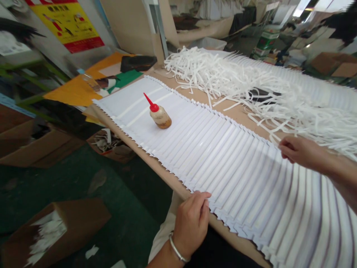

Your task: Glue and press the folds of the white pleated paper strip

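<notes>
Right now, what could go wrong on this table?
1. The bottle stands on the white sheets; a tug on them might tip it.
2. Loose strips lie tangled near the right hand, which could snag one.
3. The left hand is at the sheets' near edge; a bump might misalign the rows.

A smooth, narrow silver-toned bangle point(177, 248) is encircling the wrist of the left hand point(192, 223). The right hand point(299, 152) is showing a bare wrist and forearm. Below the near edge of the table point(150, 165), pale cream cloth point(164, 227) is falling in soft folds, and a plain black garment point(220, 247) is lying beside it, probably over the lap, though shadow is hiding its cut.
</notes>
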`<action>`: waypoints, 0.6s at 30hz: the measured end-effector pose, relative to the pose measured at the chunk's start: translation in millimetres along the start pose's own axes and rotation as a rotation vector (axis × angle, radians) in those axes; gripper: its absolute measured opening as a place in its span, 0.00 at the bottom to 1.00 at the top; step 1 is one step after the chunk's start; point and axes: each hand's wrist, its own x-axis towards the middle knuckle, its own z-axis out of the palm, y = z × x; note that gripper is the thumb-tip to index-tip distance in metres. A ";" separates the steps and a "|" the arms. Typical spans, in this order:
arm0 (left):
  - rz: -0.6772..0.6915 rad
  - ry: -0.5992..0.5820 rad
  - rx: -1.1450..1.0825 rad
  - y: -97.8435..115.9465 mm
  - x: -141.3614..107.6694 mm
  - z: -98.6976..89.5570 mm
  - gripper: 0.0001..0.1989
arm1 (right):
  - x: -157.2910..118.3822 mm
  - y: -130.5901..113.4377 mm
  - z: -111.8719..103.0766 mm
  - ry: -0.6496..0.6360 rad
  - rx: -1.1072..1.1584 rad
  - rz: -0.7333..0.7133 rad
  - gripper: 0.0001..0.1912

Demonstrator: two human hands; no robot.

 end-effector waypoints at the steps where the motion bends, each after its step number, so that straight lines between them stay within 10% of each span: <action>1: 0.011 -0.021 -0.056 8.1 6.2 2.8 0.12 | -18.7 -14.9 3.7 -0.003 -0.003 -0.078 0.10; 8: 0.009 -0.212 -0.414 42.9 32.9 20.2 0.15 | -120.2 -117.8 22.8 -0.437 0.209 -0.565 0.15; 18: -0.308 -0.140 -0.320 -7.3 -2.0 -4.1 0.11 | -85.9 -84.4 46.8 -0.254 -0.064 -0.635 0.14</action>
